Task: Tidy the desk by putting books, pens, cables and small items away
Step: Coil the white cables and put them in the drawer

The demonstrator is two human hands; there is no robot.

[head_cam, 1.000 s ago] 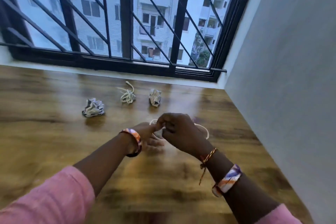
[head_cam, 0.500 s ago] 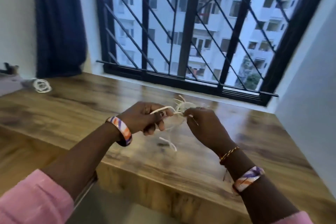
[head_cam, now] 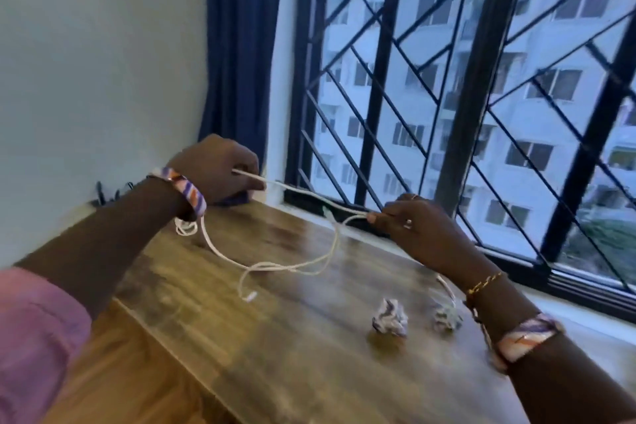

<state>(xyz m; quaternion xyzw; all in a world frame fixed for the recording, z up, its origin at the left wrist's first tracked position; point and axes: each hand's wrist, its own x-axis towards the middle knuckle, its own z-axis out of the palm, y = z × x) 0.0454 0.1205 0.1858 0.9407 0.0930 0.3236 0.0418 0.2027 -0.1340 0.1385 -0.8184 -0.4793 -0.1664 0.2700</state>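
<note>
A: Left side first. What's the left hand (head_cam: 220,172) doing?
B: It's hovering over the far-left corner of the desk (head_cam: 275,337), fingers curled round one end of the white cable (head_cam: 275,265). A second small white cable coil (head_cam: 186,227) is lying just beneath its wrist.
A: Edges there?
B: The desk's left edge is running diagonally toward the viewer, with wooden floor (head_cam: 113,372) showing below it. The wall (head_cam: 96,62) and a dark blue curtain (head_cam: 241,55) are closing off the back-left.
A: Middle?
B: The cable is stretching taut between the hands; its slack is drooping onto bare desktop, plug end (head_cam: 249,296) resting on the wood.
A: Right hand (head_cam: 413,231)?
B: It's pinching the cable at its fingertips, near the window sill. The barred window (head_cam: 447,96) is running along the back edge.
A: Anything else on the right?
B: Two crumpled paper balls (head_cam: 390,317) are sitting side by side beneath the right forearm, with another white cord (head_cam: 445,287) partly hidden behind them.
A: Containers?
B: Can't tell; only blurred dark items (head_cam: 103,194) are showing at the far-left wall.
</note>
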